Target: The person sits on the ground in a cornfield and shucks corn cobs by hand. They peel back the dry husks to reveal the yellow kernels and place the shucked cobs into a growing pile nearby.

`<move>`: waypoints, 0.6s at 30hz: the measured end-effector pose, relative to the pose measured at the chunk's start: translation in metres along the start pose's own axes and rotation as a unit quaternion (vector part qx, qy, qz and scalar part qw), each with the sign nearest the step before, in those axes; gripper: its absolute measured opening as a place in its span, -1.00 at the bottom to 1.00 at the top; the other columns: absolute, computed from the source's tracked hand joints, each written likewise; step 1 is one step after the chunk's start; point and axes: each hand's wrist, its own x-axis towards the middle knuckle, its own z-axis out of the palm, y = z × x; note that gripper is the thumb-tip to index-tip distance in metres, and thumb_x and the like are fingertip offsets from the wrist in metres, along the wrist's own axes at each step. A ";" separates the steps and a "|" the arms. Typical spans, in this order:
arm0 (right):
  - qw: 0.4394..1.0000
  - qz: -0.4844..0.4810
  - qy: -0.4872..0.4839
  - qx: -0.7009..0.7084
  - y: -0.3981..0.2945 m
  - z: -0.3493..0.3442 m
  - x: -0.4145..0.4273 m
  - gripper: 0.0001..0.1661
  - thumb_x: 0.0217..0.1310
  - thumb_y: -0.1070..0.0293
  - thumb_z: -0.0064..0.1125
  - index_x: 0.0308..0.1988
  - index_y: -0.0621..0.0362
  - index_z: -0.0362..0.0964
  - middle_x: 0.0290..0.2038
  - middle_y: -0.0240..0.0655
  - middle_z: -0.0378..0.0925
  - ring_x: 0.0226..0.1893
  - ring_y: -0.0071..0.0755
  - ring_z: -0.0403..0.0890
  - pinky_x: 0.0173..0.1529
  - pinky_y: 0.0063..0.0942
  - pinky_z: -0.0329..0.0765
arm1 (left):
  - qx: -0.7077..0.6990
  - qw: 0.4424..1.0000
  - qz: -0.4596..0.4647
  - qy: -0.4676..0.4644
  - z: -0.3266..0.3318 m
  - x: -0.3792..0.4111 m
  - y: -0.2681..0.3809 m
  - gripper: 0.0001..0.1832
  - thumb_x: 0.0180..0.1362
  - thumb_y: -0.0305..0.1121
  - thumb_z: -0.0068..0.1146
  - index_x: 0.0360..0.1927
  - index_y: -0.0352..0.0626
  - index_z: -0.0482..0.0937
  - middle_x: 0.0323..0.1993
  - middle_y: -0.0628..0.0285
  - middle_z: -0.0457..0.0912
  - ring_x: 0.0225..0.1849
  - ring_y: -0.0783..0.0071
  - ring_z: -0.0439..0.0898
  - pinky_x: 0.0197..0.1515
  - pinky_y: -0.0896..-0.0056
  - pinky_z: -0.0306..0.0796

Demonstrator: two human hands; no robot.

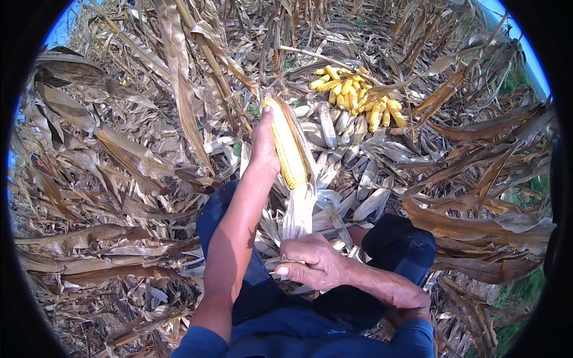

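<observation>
My left hand (265,145) is wrapped around a yellow ear of corn (288,154), its thumb lying near the upper tip. Rows of kernels face up along the cob, while brown husk (297,129) still covers its right side. Pale husk leaves (299,212) are peeled back from the ear's lower end and run down toward me. My right hand (311,262) is closed around the end of these pulled husk leaves, close to my lap. The fingers of my left hand are mostly hidden behind the ear.
Ahead and to the right lies a pile of bare yellow corn ears (351,91). Several ears in pale husks (329,125) lie nearer, among loose husks (374,203). Dry corn stalks and leaves (181,85) stand and lean on both sides. My bent knees (398,246) flank the work.
</observation>
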 end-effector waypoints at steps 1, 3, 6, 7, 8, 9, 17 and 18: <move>0.990 -0.062 -0.045 -0.121 0.002 0.006 0.000 -0.55 0.48 0.23 0.20 -0.47 0.21 0.31 -0.56 -0.32 0.27 -0.56 -0.31 0.38 -0.43 -0.26 0.31 | -0.014 1.000 -0.007 0.021 -0.002 0.000 0.011 -0.43 0.45 0.17 0.02 0.11 -0.17 0.55 -0.18 0.14 0.65 -0.20 0.27 0.66 -0.12 0.09 0.61; 0.998 0.025 -0.059 0.008 0.007 0.002 -0.001 -0.55 0.46 0.26 0.23 -0.48 0.22 0.27 -0.57 -0.23 0.20 -0.58 -0.15 0.37 -0.43 -0.18 0.27 | 0.078 0.994 0.076 -0.019 -0.005 -0.006 0.008 -0.41 0.45 0.17 0.02 0.15 -0.20 0.52 -0.16 0.15 0.64 -0.18 0.34 0.66 -0.10 0.18 0.62; 0.990 0.046 -0.132 0.019 0.017 -0.006 0.001 -0.61 0.42 0.22 0.29 -0.42 0.23 0.41 -0.57 -0.27 0.35 -0.57 -0.25 0.44 -0.43 -0.22 0.32 | 0.077 0.992 0.090 -0.047 0.001 -0.019 0.006 -0.43 0.43 0.15 0.08 0.07 -0.24 0.54 -0.24 0.21 0.62 -0.27 0.45 0.64 -0.22 0.34 0.59; 0.986 0.046 -0.160 0.005 0.021 -0.009 0.001 -0.61 0.41 0.20 0.31 -0.41 0.23 0.44 -0.56 -0.28 0.39 -0.56 -0.28 0.45 -0.43 -0.23 0.33 | 0.089 0.990 0.093 -0.053 0.003 -0.021 0.004 -0.43 0.43 0.15 0.08 0.07 -0.24 0.54 -0.24 0.22 0.62 -0.26 0.46 0.64 -0.21 0.36 0.59; 0.971 0.098 -0.217 0.015 0.024 -0.017 0.000 -0.63 0.35 0.11 0.38 -0.27 0.22 0.54 -0.42 -0.30 0.56 -0.42 -0.37 0.57 -0.33 -0.31 0.47 | 0.100 0.989 0.096 -0.059 0.003 -0.023 0.002 -0.43 0.43 0.15 0.09 0.07 -0.24 0.54 -0.25 0.23 0.62 -0.26 0.48 0.64 -0.21 0.37 0.59; 0.968 0.122 -0.216 0.042 0.024 -0.021 0.000 -0.60 0.34 0.08 0.39 -0.27 0.23 0.53 -0.42 -0.30 0.57 -0.40 -0.39 0.60 -0.31 -0.32 0.49 | 0.106 0.987 0.104 -0.060 0.004 -0.024 0.000 -0.41 0.42 0.15 0.10 0.11 -0.25 0.53 -0.20 0.22 0.64 -0.23 0.47 0.65 -0.16 0.36 0.60; 0.952 0.197 -0.053 0.227 0.016 -0.058 0.005 -0.43 0.38 -0.06 0.30 -0.04 0.31 0.51 -0.09 -0.18 0.62 -0.03 -0.32 0.64 0.12 -0.27 0.56 | 0.120 0.983 0.118 -0.069 0.015 -0.038 -0.010 -0.37 0.46 0.17 0.02 0.17 -0.28 0.53 -0.11 0.21 0.68 -0.15 0.49 0.67 -0.08 0.38 0.60; 0.956 0.173 0.011 0.238 0.022 -0.063 0.004 -0.47 0.40 -0.04 0.29 -0.09 0.28 0.51 -0.14 -0.19 0.63 -0.12 -0.36 0.66 0.04 -0.32 0.58 | 0.121 0.983 0.122 -0.066 0.017 -0.039 -0.013 -0.37 0.45 0.19 0.00 0.13 -0.26 0.55 -0.17 0.24 0.67 -0.20 0.52 0.66 -0.13 0.41 0.59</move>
